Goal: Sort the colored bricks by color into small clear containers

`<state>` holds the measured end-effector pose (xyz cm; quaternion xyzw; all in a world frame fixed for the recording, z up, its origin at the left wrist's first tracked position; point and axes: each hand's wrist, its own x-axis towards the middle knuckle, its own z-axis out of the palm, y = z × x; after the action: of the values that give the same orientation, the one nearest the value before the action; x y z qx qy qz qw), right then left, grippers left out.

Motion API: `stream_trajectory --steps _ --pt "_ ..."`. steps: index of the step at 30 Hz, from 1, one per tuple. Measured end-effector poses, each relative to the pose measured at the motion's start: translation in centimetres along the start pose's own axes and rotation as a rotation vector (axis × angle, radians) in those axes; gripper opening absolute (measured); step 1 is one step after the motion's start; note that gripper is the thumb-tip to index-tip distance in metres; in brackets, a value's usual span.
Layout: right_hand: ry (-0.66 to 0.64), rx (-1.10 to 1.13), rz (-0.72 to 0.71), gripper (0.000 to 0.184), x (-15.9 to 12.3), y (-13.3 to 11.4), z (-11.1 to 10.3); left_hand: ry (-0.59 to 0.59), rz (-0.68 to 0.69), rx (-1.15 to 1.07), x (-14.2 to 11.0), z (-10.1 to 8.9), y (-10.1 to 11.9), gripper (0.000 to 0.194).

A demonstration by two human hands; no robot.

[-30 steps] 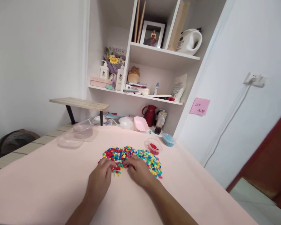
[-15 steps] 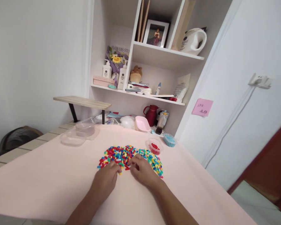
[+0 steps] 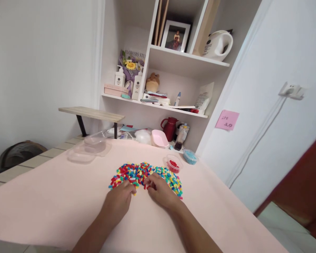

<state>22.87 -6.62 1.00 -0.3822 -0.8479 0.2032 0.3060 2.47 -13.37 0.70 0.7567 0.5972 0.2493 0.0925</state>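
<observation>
A loose pile of small plastic pieces (image 3: 137, 170) in red, blue, green, yellow and white lies spread on the pink tabletop; they look like tiny building bricks. At its near left edge rests my left hand (image 3: 119, 198), fingers curled and closed, with a yellow piece by the fingertips. My right hand (image 3: 162, 191) reaches over the pile's near middle, thumb and fingers bent together. Red pieces (image 3: 145, 187) lie right at its fingertips. What either hand holds, if anything, is too small or hidden to make out. Beyond the pile, a clear tub (image 3: 173, 166) contains red pieces.
A clear tub of light blue pieces (image 3: 190, 157) stands at the back right. Clear plastic containers (image 3: 81, 156) sit at the far left. Along the back are a pink tray (image 3: 159, 138), a red jug (image 3: 169, 128) and a bottle (image 3: 181, 137), below a loaded shelf unit (image 3: 179, 59).
My right fingers have shifted slightly among the red pieces; a whitish piece near them no longer shows. My left hand stays almost still. The whole view has moved very slightly.
</observation>
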Motion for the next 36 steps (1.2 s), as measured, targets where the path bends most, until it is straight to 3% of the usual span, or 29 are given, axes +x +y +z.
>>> stream_trajectory --steps 8,18,24,26,32,36 --pt "0.017 0.047 0.078 0.025 -0.1 -0.1 -0.4 -0.014 -0.004 0.001 0.0 -0.2 0.1 0.034" --pt "-0.024 -0.117 0.116 0.016 -0.1 0.5 -0.8 -0.010 0.002 0.010 0.2 0.0 -0.3 0.035" --pt "-0.051 -0.022 0.105 0.016 0.3 0.8 -1.8 -0.014 0.003 0.034 0.5 0.2 -0.6 0.035" --pt "0.058 -0.011 0.114 0.016 0.9 1.5 -3.2 -0.021 -0.004 0.039 0.5 0.2 -0.7 0.035" --pt "0.694 -0.086 0.291 0.024 2.6 5.2 -8.9 -0.018 -0.008 0.020 0.4 -0.1 -0.3 0.036" --pt "0.744 -0.055 0.352 0.032 2.6 6.8 -10.1 -0.025 -0.022 0.028 0.4 -0.1 -0.2 0.036"
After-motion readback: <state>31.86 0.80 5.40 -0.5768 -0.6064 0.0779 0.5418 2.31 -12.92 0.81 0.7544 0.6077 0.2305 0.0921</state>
